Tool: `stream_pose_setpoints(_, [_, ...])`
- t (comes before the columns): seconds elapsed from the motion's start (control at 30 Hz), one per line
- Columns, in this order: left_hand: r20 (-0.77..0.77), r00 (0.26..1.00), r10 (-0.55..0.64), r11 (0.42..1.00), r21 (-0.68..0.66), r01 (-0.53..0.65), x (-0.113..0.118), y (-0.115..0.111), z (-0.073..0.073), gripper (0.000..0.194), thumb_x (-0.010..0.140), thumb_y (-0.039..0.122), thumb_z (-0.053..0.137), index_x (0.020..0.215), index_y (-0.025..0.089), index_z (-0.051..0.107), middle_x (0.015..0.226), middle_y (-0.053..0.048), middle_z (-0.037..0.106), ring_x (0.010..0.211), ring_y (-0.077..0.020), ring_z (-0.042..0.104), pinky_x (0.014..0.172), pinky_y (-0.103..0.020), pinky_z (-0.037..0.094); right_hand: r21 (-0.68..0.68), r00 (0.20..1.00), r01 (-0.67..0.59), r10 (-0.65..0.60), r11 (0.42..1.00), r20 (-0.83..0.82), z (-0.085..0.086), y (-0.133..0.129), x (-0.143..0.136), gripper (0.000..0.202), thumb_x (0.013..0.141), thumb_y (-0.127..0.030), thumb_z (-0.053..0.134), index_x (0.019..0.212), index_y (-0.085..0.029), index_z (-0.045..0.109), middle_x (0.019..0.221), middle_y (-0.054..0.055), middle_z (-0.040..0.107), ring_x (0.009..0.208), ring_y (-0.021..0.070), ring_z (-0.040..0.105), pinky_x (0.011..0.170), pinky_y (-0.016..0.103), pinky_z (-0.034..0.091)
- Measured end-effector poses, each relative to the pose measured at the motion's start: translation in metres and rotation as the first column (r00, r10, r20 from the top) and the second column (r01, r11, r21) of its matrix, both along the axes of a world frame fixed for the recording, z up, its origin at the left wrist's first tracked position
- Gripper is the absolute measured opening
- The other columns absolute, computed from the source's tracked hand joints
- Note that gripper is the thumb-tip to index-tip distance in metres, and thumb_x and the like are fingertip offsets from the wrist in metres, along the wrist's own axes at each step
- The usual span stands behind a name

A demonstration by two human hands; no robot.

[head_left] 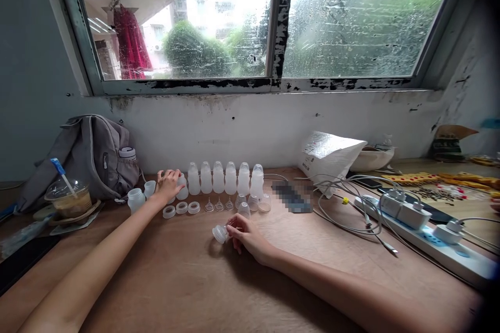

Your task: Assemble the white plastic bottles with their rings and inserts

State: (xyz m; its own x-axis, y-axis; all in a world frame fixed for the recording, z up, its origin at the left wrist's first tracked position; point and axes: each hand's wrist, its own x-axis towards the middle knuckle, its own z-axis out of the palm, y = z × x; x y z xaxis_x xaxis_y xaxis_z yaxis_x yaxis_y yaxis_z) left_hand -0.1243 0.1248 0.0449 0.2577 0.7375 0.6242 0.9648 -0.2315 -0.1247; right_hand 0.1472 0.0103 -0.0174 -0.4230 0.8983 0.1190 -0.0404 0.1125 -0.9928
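R hand (244,234): thumb + fingertips pinching a collar piece (220,234) low, just over or on the tabletop (187,291), in front of the rows; contact w/ wood can't be told. Piece tilted, prob. held at its edge so most of the round shape is free. Clear/translucent plastic, ringed sides, hard-looking.

L hand (169,186): at L end of bottle row, fingers part-spread, bent over; thumb side at a small bottle (182,190). Grip vs. light touch: can't tell, palm side hidden. Arm reaches far fwd, presumably b/c bottles stand at the back.

Layout: parts grouped by kind, prob. for easy picking. 6 domed-top bottles (218,181) upright in a line nr wall, R of L hand; frosted bodies, clearer rounded tops. 2 open bottles (136,200) at far L, threaded necks bare. In front: 3 rings (182,208), flat, milky white; 3 teats (219,206), thin, see-through, wide base + narrow tip up; approx. 4 dome caps (264,204), smooth, clear, nr R hand.

Edges: soft grey fabric backpack (105,158) L; glossy, creased white bag (332,151) + rigid white power strip (414,226) R, apart from rows. Tabletop brown, wood-like, faint sheen.
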Motion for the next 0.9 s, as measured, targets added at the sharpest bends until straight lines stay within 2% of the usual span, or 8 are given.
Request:
stream_pose_setpoints(0.1, [0.04,0.998,-0.05,0.994,0.099,0.045,0.006,-0.009,-0.004,0.027,0.076,0.031,0.049,0.099,0.017,0.05,0.109,-0.013,0.055,0.106,-0.0278,0.044,0.091,-0.045,0.022,-0.002,1.0,0.008,-0.008,1.0,-0.005,0.0,0.0,0.0,0.024,0.074,-0.041,0.053,0.078,-0.019,0.042,0.06,-0.006,0.046,0.039,0.0046,0.041,0.032,0.016,0.032])
stream_pose_setpoints(0.17, [0.063,0.988,-0.139,0.981,0.144,0.128,0.017,-0.025,-0.01,0.028,0.079,0.031,0.046,0.101,0.016,0.049,0.113,-0.013,0.052,0.108,-0.0267,0.043,0.091,-0.043,0.025,-0.009,1.0,0.015,-0.016,1.0,-0.015,0.0,0.0,0.0,0.024,0.074,-0.04,0.053,0.079,-0.02,0.042,0.061,-0.006,0.047,0.04,0.0049,0.042,0.032,0.016,0.033])
stream_pose_setpoints(0.23, [0.07,0.96,-0.272,0.96,0.094,0.265,0.033,-0.051,-0.019,0.024,0.082,0.031,0.042,0.098,0.016,0.051,0.102,-0.01,0.058,0.098,-0.0233,0.049,0.087,-0.039,0.031,-0.018,1.0,0.02,-0.02,1.0,-0.016,0.0,-0.001,0.0,0.023,0.074,-0.039,0.053,0.079,-0.02,0.041,0.062,-0.006,0.048,0.041,0.0055,0.043,0.033,0.017,0.034])
stream_pose_setpoints(0.33, [0.084,0.884,-0.459,0.884,-0.053,0.464,0.057,-0.098,-0.035,0.024,0.083,0.03,0.04,0.101,0.017,0.05,0.094,-0.007,0.059,0.091,-0.0203,0.052,0.084,-0.036,0.035,-0.01,0.999,0.021,-0.021,1.0,0.033,0.001,-0.001,-0.001,0.02,0.073,-0.036,0.052,0.079,-0.019,0.042,0.059,-0.006,0.049,0.04,0.0065,0.045,0.034,0.017,0.035])
stream_pose_setpoints(0.47, [0.152,0.826,-0.543,0.805,-0.186,0.563,0.076,-0.144,-0.048,0.036,0.08,0.033,0.045,0.112,0.017,0.043,0.1,-0.008,0.057,0.092,-0.0208,0.051,0.083,-0.036,0.038,0.073,0.991,-0.006,-0.004,0.997,0.135,0.003,-0.004,-0.001,0.012,0.073,-0.027,0.051,0.079,-0.018,0.044,0.055,-0.006,0.05,0.041,0.0065,0.045,0.037,0.017,0.035])
stream_pose_setpoints(0.6, [0.25,0.827,-0.504,0.801,-0.224,0.555,0.078,-0.153,-0.052,0.037,0.077,0.032,0.05,0.11,0.018,0.043,0.097,-0.008,0.058,0.087,-0.0215,0.053,0.079,-0.037,0.041,0.169,0.973,-0.045,0.005,0.985,0.231,0.01,-0.011,0.0,0.01,0.074,-0.024,0.049,0.082,-0.019,0.046,0.052,-0.006,0.049,0.044,0.0069,0.045,0.04,0.016,0.034])
stream_pose_setpoints(0.73, [0.324,0.809,-0.49,0.779,-0.253,0.573,0.076,-0.15,-0.053,0.036,0.074,0.028,0.052,0.108,0.019,0.043,0.096,-0.008,0.057,0.087,-0.0211,0.053,0.078,-0.035,0.042,0.359,0.95,-0.068,-0.049,0.931,0.309,0.015,-0.017,-0.001,0.017,0.074,-0.029,0.052,0.087,-0.019,0.049,0.067,-0.002,0.054,0.053,0.0078,0.047,0.047,0.018,0.036])
stream_pose_setpoints(0.9, [0.343,0.791,-0.507,0.766,-0.242,0.596,0.078,-0.152,-0.052,0.038,0.071,0.022,0.053,0.108,0.019,0.044,0.097,-0.007,0.056,0.089,-0.0207,0.051,0.079,-0.035,0.042,0.504,0.924,-0.082,-0.123,0.86,0.361,0.005,-0.015,-0.003,0.015,0.075,-0.027,0.051,0.088,-0.018,0.049,0.074,0.0,0.053,0.056,0.0082,0.046,0.05,0.019,0.037])
